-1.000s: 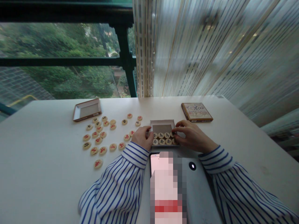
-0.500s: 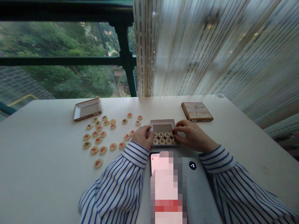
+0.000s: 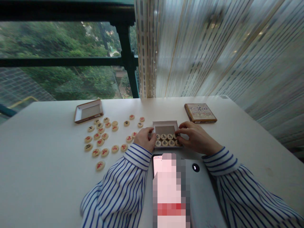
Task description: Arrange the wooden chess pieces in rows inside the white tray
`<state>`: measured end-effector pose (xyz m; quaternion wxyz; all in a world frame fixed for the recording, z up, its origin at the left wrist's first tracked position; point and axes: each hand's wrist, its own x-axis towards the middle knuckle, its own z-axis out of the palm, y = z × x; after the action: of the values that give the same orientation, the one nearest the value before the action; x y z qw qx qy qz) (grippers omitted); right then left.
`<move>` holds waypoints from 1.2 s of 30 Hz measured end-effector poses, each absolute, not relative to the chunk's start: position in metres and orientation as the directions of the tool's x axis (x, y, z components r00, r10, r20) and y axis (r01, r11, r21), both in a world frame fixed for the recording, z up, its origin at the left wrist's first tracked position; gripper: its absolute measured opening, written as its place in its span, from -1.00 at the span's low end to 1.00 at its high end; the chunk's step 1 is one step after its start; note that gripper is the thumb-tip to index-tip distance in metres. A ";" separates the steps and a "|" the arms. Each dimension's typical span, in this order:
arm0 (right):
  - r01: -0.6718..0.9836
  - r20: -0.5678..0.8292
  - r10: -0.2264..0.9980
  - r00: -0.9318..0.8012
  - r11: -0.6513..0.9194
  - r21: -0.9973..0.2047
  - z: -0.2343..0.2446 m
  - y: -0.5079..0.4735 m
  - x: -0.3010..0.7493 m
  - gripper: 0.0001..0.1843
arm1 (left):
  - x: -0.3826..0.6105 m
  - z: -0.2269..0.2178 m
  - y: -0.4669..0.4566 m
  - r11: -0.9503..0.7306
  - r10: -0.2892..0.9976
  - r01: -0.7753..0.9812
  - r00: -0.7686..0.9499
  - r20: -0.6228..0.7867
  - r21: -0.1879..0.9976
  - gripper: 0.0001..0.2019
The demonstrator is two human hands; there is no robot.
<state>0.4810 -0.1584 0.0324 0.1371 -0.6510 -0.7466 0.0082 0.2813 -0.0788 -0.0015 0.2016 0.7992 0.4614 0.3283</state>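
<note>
An open box (image 3: pixel 165 123) on the table holds two rows of round wooden Chinese chess pieces (image 3: pixel 163 136) with black characters, in its near part. Its grey bottom shows in the far part. My left hand (image 3: pixel 145 139) is closed at the box's left wall, thumb and fingers on the edge. At the right end of the far row, my right hand (image 3: pixel 196 137) pinches a chess piece (image 3: pixel 175 136) between thumb and fingers, against the right wall. The fingers partly cover that piece and the one in front of it.
Several loose red and black pieces (image 3: pixel 100 130) lie left of the box. A box half (image 3: pixel 88 111) sits at the back left, a printed box (image 3: pixel 200 113) at the back right. A phone (image 3: pixel 158 161) and a pale device (image 3: pixel 201 190) lie in front.
</note>
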 end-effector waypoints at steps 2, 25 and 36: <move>0.969 0.199 0.973 -0.119 0.158 -0.192 0.032 -0.158 0.481 -0.76 | 0.281 -0.002 -0.079 -0.478 0.878 0.605 0.352 0.324 0.637 -0.78; 0.968 0.194 0.973 -0.123 0.161 -0.192 0.033 -0.160 0.481 -0.76 | 0.282 -0.003 -0.078 -0.478 0.878 0.606 0.348 0.329 0.636 -0.79; 0.967 0.180 0.976 -0.125 0.160 -0.197 0.035 -0.159 0.480 -0.76 | 0.281 -0.003 -0.078 -0.482 0.876 0.604 0.353 0.329 0.634 -0.78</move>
<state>0.4795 -0.1592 0.0348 0.1339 -0.6478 -0.7498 0.0158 0.2812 -0.0778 -0.0031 0.2071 0.7960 0.4648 0.3277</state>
